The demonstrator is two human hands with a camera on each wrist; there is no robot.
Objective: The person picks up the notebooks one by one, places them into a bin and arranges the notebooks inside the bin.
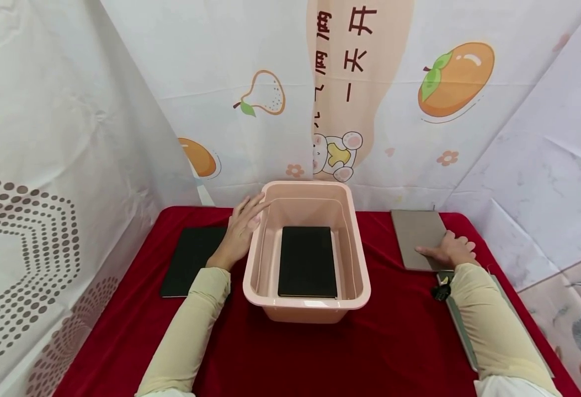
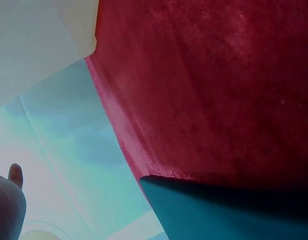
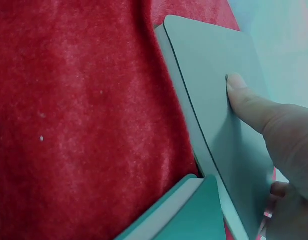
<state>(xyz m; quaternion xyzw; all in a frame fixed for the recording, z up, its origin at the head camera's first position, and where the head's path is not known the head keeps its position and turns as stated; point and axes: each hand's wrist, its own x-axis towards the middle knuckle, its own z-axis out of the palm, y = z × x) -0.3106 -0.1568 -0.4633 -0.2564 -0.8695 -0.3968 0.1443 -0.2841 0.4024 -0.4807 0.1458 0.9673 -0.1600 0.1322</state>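
My right hand [image 1: 454, 250] grips the right edge of a grey-brown notebook [image 1: 414, 234], its thumb on the cover. In the right wrist view the thumb [image 3: 248, 102] lies across the notebook [image 3: 208, 65] and the other fingers are partly hidden at its far edge. With fingers extended, my left hand [image 1: 243, 229] is at the left rim of a pink plastic tub [image 1: 252, 292]. Inside the tub a black notebook [image 1: 307, 262] lies flat. Only part of the left hand [image 2: 9, 205] shows in the left wrist view.
Another dark notebook [image 1: 193, 259] lies left of the tub, partly behind the left hand. A green-grey notebook [image 1: 461, 328] lies under the right forearm, with a small black object [image 1: 441, 290] near the wrist. Red cloth [image 1: 270, 358] covers the table; printed curtains [image 1: 211, 49] surround it.
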